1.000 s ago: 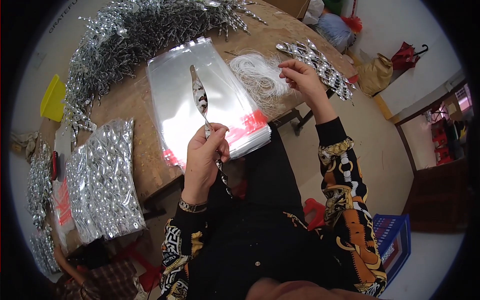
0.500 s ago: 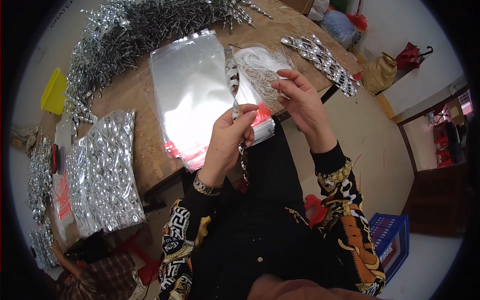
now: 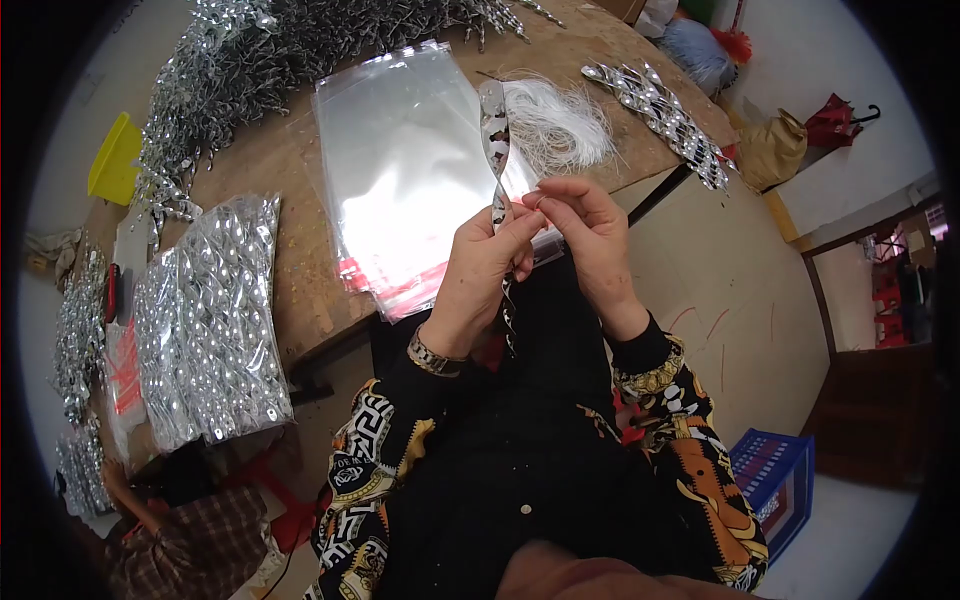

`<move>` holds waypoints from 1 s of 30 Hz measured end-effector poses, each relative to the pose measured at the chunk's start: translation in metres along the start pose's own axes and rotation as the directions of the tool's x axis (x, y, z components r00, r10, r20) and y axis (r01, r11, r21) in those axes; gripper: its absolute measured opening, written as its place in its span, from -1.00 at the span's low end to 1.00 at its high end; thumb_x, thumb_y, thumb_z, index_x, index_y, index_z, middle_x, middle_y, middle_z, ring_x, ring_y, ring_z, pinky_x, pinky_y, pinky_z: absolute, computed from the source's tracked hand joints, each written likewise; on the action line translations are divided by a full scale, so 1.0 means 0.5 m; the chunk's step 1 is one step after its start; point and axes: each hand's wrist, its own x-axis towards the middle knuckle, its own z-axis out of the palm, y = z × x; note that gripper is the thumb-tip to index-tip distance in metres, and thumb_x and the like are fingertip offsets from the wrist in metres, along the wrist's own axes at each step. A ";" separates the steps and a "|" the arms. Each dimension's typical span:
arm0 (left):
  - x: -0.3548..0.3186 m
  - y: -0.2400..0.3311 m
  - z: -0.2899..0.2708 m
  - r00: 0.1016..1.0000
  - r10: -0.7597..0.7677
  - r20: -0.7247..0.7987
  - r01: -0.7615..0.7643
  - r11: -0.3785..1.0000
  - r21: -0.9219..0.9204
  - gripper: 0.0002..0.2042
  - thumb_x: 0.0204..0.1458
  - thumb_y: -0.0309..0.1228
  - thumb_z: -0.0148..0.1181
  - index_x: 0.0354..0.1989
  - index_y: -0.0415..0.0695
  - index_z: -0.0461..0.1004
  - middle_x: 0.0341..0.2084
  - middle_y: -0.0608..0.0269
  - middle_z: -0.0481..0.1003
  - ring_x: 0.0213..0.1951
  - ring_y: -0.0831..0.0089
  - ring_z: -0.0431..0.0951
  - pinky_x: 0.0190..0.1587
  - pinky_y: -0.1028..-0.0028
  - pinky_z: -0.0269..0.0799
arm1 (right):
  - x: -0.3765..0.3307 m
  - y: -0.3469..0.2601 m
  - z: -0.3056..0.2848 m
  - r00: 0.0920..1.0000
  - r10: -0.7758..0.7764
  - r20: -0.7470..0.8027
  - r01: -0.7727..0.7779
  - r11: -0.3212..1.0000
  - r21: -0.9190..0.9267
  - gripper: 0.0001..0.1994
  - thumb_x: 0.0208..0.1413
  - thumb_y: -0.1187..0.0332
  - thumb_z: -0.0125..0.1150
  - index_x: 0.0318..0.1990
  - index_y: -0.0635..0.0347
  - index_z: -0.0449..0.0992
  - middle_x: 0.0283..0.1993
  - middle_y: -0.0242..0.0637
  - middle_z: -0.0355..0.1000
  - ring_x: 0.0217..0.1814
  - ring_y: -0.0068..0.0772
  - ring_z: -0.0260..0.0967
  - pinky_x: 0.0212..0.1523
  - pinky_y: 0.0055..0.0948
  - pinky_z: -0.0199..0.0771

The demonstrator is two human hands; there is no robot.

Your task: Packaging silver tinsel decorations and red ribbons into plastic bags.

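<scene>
Both hands pinched on one twisted silver strip, just off the table's near edge.

Left hand (image 3: 487, 262) closed around the middle of the twisted silver strip (image 3: 494, 135), upper end standing over the stack of clear bags (image 3: 400, 170), lower end hanging below the palm. Right hand (image 3: 588, 235) thumb and forefinger pressed together at the strip beside the left fingertips; whether a white thread is caught there, too small to tell. Bundle of white threads (image 3: 555, 125) lying behind the hands toward the far right edge, a short row of finished-looking strips (image 3: 665, 115) at the right corner. Packed bags of silver pieces (image 3: 215, 310) stacked along the left edge, a large loose heap (image 3: 270, 50) still unbagged along the far edge. Judging by that: part packed, much left, this piece mid-handling.
</scene>
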 end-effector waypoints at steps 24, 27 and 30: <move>-0.040 -0.015 -0.032 0.994 0.109 0.014 -0.108 0.956 0.274 -0.85 0.10 -0.38 0.15 -0.36 -0.23 0.47 -0.71 0.47 0.33 -0.66 0.75 0.25 -0.58 0.70 0.11 | -0.015 -0.123 -0.041 0.963 -0.228 0.140 0.268 0.800 -0.538 -0.98 0.03 0.56 0.17 -0.36 0.28 0.48 0.02 -0.19 0.37 0.00 -0.46 0.34 -0.06 -0.50 0.33; -0.041 -0.038 -0.036 0.994 0.101 0.035 -0.107 0.949 0.297 -0.87 0.10 -0.40 0.14 -0.35 -0.22 0.47 -0.68 0.49 0.34 -0.63 0.75 0.27 -0.56 0.68 0.14 | -0.012 -0.128 -0.045 0.986 -0.159 0.039 0.164 0.951 -0.260 -0.97 0.08 0.54 0.14 -0.32 0.26 0.47 0.04 -0.21 0.38 0.02 -0.53 0.32 0.01 -0.52 0.29; -0.048 -0.052 -0.032 0.997 0.070 0.045 -0.082 0.907 0.414 -0.88 0.10 -0.42 0.13 -0.35 -0.22 0.47 -0.64 0.49 0.36 -0.60 0.74 0.29 -0.53 0.66 0.20 | -0.009 -0.137 -0.042 0.991 -0.133 0.023 0.135 0.975 -0.178 -0.96 0.11 0.53 0.13 -0.29 0.26 0.47 0.01 -0.22 0.40 -0.03 -0.57 0.32 0.02 -0.53 0.29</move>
